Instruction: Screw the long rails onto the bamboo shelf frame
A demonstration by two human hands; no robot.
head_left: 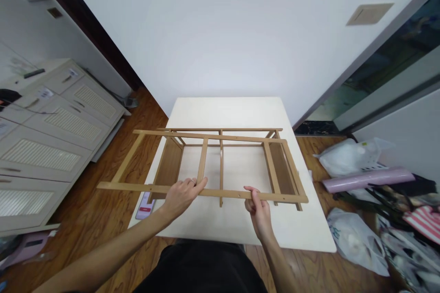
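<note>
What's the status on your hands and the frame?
Left hand gripping wooden frame by front rail; right hand pinching same rail. Frame over white table. Phone at table edge, near rail's left end.

Bright, even light, bowed wide-angle edges

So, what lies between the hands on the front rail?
Head view: one upright wooden slat crosses the front wooden rail between the left hand and right hand.

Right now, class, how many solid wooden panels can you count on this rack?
2: one panel at the left end of the wooden rack, one panel at the right end.
</note>
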